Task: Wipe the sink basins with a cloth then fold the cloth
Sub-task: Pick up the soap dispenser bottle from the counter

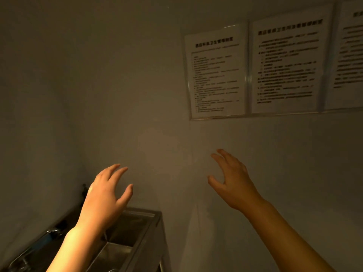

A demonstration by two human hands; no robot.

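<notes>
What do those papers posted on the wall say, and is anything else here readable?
Left sheet: a bold heading in Chinese characters, too blurred to quote; body lines unreadable.
Middle sheet: bold Chinese heading and numbered lines, all too blurred to read.
Right sheet: cut off by the frame edge, blurred, unreadable.
Sink: no lettering visible.

A steel sink unit [155, 228] stands against the wall, its two basins holding nothing visible.
</notes>
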